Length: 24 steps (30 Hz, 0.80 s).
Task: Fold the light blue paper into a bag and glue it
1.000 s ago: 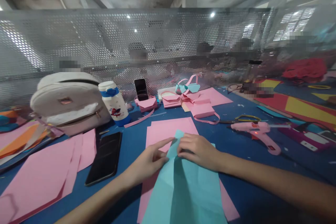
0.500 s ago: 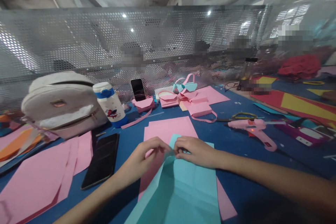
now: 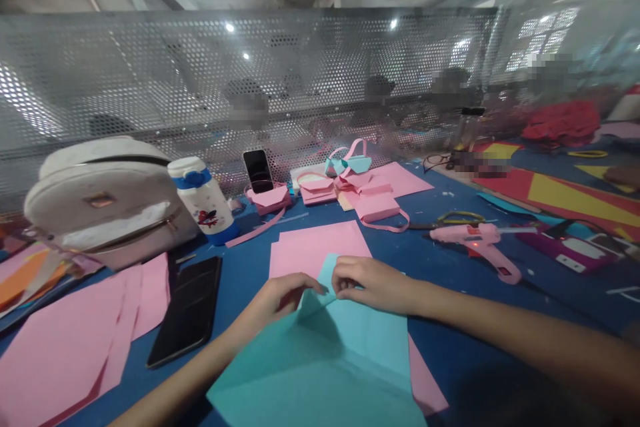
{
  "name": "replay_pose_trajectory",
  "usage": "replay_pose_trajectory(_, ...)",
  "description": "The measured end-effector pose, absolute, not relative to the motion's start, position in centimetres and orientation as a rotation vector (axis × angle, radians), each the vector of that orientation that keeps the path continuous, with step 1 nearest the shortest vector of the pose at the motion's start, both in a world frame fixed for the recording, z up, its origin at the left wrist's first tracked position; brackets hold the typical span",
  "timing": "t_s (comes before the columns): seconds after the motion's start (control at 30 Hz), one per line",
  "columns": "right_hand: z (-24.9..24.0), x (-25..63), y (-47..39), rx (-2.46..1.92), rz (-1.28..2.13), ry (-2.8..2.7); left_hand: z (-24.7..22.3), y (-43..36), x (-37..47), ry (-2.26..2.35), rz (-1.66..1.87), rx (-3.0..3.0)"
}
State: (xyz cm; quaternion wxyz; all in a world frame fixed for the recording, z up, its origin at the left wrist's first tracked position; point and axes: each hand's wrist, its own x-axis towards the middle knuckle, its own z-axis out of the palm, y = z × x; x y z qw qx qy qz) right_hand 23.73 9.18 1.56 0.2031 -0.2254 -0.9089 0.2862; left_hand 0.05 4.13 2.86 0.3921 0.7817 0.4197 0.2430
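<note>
A large turquoise sheet of paper [image 3: 325, 363] with crease lines lies in front of me, its left part raised and folded over. My left hand [image 3: 280, 297] pinches the sheet along its fold, fingers bent and partly behind the paper. Close beside it, my right hand [image 3: 373, 285] grips the sheet's far end with curled fingers. The thumb and fingertips of both hands nearly meet there. Beneath the turquoise paper are pink sheets [image 3: 320, 241], which stick out at the far side and lower right.
Small pink paper bags [image 3: 270, 199] and a phone [image 3: 257, 170] stand at the back. A pink glue gun [image 3: 475, 240] lies at right by scissors [image 3: 460, 218]. To the left are a black phone [image 3: 187, 313], pink paper [image 3: 70, 340], a bottle [image 3: 207, 207] and a backpack [image 3: 110, 207].
The raised left part of the turquoise paper has swung over and now spreads wider toward me. My left hand has shifted slightly left; my right hand stays at the far end.
</note>
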Motion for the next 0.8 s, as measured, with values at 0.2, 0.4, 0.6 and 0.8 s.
replay_pose_trajectory(0.2, 1.3, 24.3, 9.0, -0.461, 0.514, -2.615, 2.1, 5.1, -0.3, 1.099, 0.552, 1.959)
replay_pose_trajectory(0.4, 1.3, 24.4, 8.9, -0.311, 0.126, -2.713, 1.6, 5.4, -0.5, 1.083, 0.545, 1.991)
replay_pose_trajectory(0.6, 1.0, 24.5, 9.0, -0.277, 0.113, -2.718, 1.4, 5.5, -0.7, 1.066, 0.55, 2.017)
replay_pose_trajectory(0.8, 1.2, 23.7, 8.5, -0.665, 0.759, -2.47, 1.3, 5.0, -0.3, 1.06, 0.594, 2.0)
